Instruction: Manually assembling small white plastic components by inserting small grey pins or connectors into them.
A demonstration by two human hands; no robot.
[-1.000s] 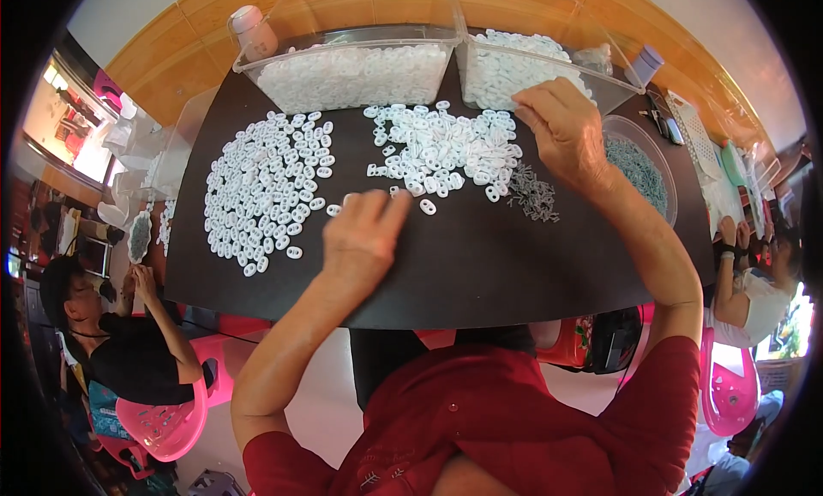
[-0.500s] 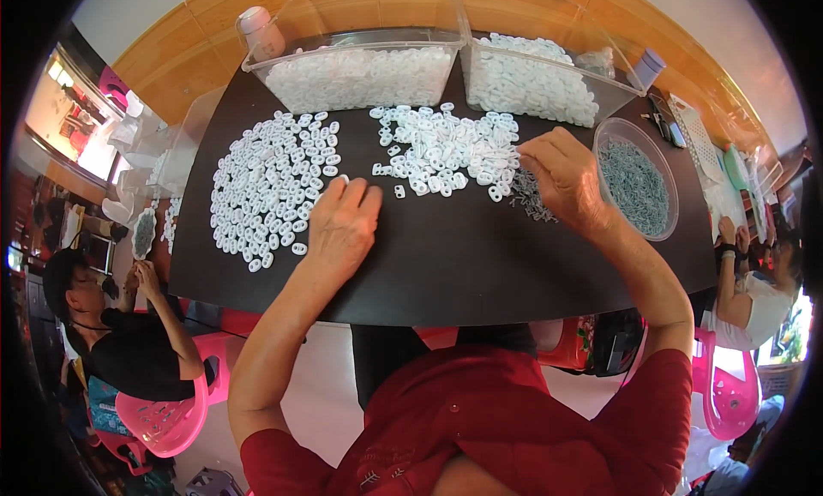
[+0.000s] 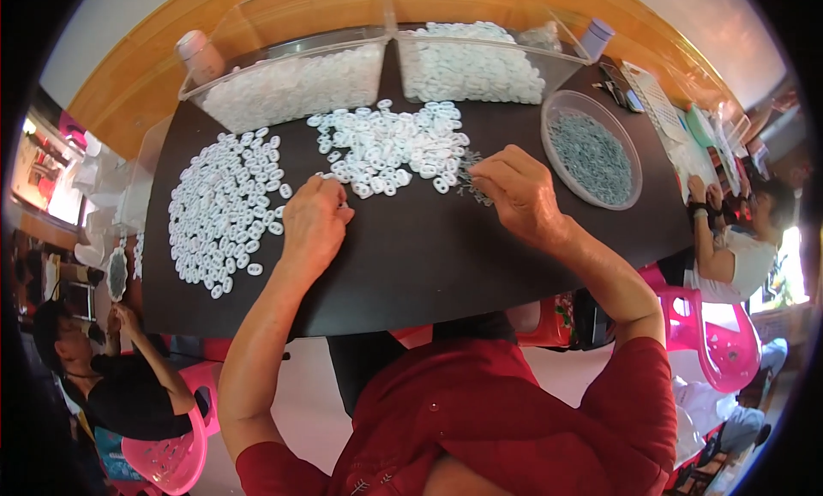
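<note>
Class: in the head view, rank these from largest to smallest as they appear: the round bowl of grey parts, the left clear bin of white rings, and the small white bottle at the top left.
1. Left clear bin
2. Round bowl
3. White bottle

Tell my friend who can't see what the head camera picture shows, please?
A person in a red shirt leans over a dark table, left hand and right hand resting at the edge of a heap of small white rings. More white rings lie spread out to the left, and a round dish of grey pieces sits to the right.
</note>
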